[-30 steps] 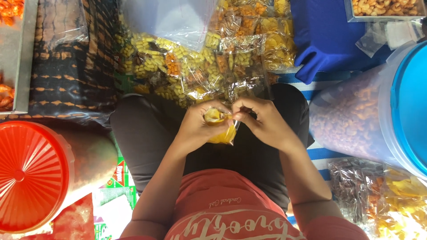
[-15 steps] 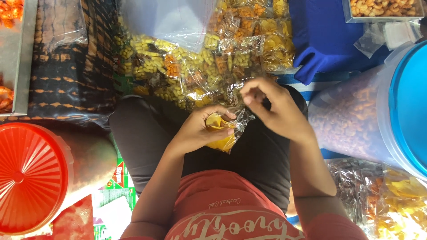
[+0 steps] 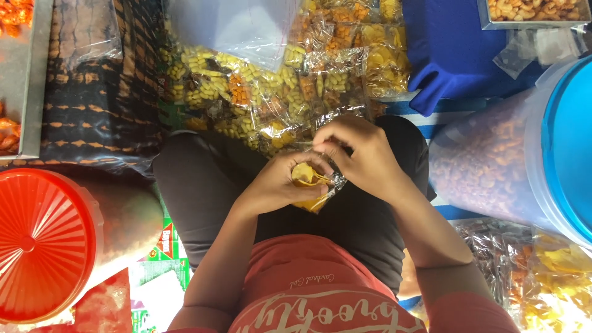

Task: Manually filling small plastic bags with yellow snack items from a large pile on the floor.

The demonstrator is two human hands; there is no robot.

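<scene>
Small clear packet (image 3: 313, 188) of yellow snack pieces sits over my lap, held between both hands. Landmark for all positions: this packet.

My left hand (image 3: 277, 185) cups it from the side, fingers (image 3: 302, 168) clamped round the filled body. My right hand (image 3: 364, 154) is at the packet's top, fingers pinched together on the loose plastic neck; exact pinch pt partly hidden by knuckles.

Handling, my judgement: light, soft, crinkly film, prob. slippery; contents look brittle, so squeezing the body risks crushing. Best hold is the empty neck above the fill, w/ light support under the body.

Just beyond the packet, touching my knees: pile of finished packets (image 3: 277, 92), yellow and orange contents. Further beyond: empty clear bags (image 3: 234, 28). Beyond and to the right: blue cloth (image 3: 450, 55). Right of packet: large clear tub (image 3: 493, 166) of orange-brown snacks w/ blue lid (image 3: 570, 148). Left of packet, well apart: red ribbed lid (image 3: 40, 243). Near right, below the tub: more bagged snacks (image 3: 549, 277).
</scene>
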